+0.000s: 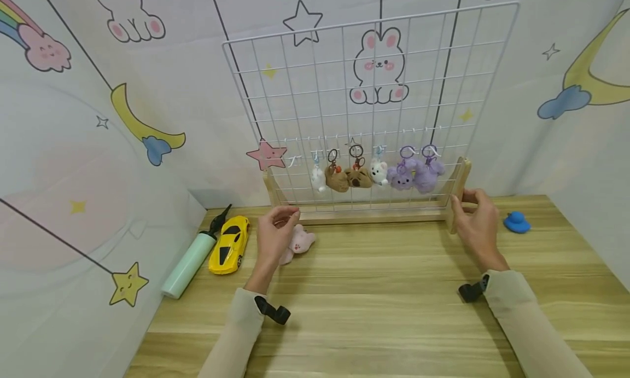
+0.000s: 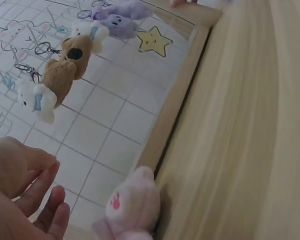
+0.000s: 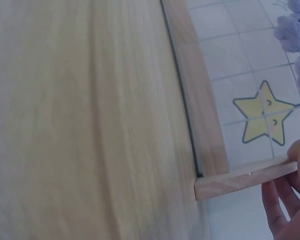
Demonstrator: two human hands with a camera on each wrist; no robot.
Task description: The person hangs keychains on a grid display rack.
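My right hand (image 1: pixel 476 219) grips the right wooden upright (image 1: pixel 459 192) of a stand holding a white wire grid (image 1: pixel 361 93). In the right wrist view, the thumb lies on one side of this wood and the fingers on the other. My left hand (image 1: pixel 274 233) hovers by the stand's left end, fingers loosely bent, with nothing visible between the fingertips in the left wrist view. Just beside it a pink plush (image 1: pixel 301 239) lies on the table, partly hidden by the hand. Plush keychains hang from the grid's hooks: white (image 1: pixel 318 178), brown (image 1: pixel 337 179) and purple (image 1: pixel 427 175) ones.
On the left lie a yellow toy car (image 1: pixel 230 245) and a mint-green hand pump (image 1: pixel 191 263) with a black nozzle. A small blue hat-shaped thing (image 1: pixel 517 222) sits right of the stand. A cloth backdrop (image 1: pixel 162 82) with cartoon prints rises behind the wooden table (image 1: pixel 374 301).
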